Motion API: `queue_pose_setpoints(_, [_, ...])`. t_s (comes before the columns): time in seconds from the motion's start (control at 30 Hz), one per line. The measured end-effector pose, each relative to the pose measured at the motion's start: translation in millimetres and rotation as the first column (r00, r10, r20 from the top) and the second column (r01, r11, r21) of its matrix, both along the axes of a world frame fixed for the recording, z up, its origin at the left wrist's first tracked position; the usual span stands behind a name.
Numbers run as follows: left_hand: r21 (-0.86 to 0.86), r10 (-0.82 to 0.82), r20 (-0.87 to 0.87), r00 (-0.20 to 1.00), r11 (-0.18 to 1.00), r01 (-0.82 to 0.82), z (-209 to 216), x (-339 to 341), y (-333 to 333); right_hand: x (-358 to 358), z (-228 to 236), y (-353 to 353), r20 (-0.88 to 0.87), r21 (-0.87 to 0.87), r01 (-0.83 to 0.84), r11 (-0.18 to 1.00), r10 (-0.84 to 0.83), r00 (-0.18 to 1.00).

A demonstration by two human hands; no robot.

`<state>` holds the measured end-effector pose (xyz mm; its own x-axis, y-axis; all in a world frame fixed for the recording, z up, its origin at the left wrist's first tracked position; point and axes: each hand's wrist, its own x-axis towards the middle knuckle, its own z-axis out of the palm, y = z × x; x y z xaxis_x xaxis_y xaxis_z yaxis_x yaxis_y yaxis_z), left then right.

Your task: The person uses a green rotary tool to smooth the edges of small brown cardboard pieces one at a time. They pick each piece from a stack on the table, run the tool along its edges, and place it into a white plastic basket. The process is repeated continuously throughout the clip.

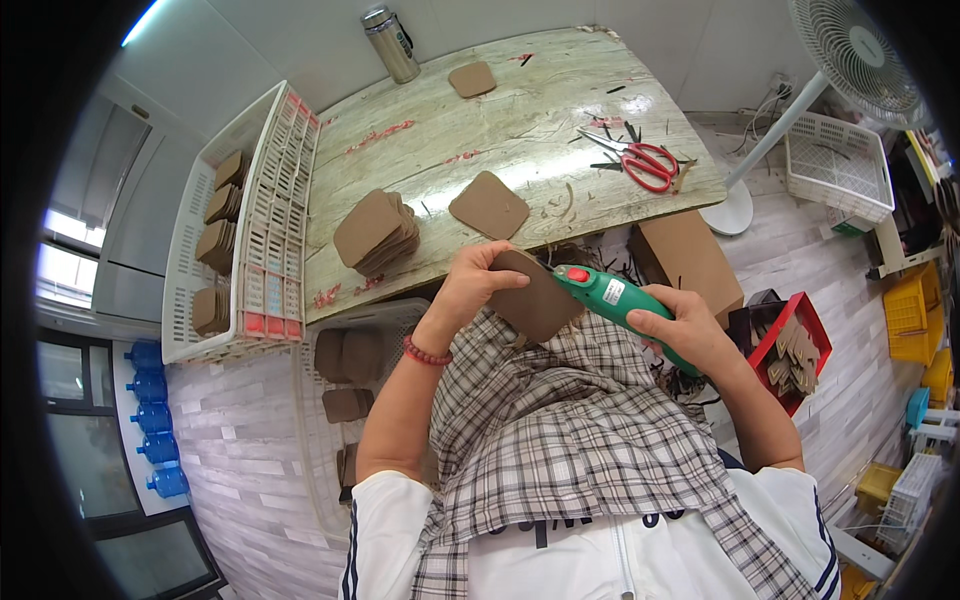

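My left hand (482, 283) pinches a flat brown rounded-square piece (538, 305) by its upper left edge, holding it over my lap at the table's near edge. My right hand (688, 325) is wrapped round a green handheld power cutter (608, 292) with a red button. The cutter's tip meets the right edge of the piece, and its blade is too small to make out. On the table just beyond lie a single similar brown piece (489, 205) and a stack of brown pieces (376, 232). Another brown piece (472, 79) lies at the far side.
Red-handled scissors (645, 165) lie among dark trimmings on the table (400, 150). A steel flask (391, 45) stands at the back. Left, a white crate (270, 230) holds stacked pieces. Right are a cardboard box (690, 265), a red bin (818, 340) of scraps and a fan (860, 50).
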<state>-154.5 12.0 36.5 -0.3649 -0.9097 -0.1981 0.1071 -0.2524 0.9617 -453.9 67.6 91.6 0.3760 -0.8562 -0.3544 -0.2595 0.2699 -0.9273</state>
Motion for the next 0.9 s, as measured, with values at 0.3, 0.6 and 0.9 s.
queue_pose_setpoints(0.3, [0.015, -0.163, 0.055, 0.985, 0.987, 0.162, 4.2, -3.2, -4.3, 15.2, 1.7, -9.0, 0.02, -0.026, -0.042, 0.999, 0.042, 0.999])
queue_pose_setpoints(0.6, [-0.099, 0.165, 0.03, 0.986, 0.982, -0.161, 25.4, 41.1, 10.1, 6.3, -14.5, -8.8, -0.009, -0.045, 0.029, 0.999, -0.029, 1.0])
queue_pose_setpoints(0.9, [-0.21, 0.438, -0.07, 0.896, 0.872, -0.442, 28.4, 80.5, 10.0, 16.0, -10.0, -2.5, 0.037, -0.049, 0.052, 0.997, -0.051, 0.998])
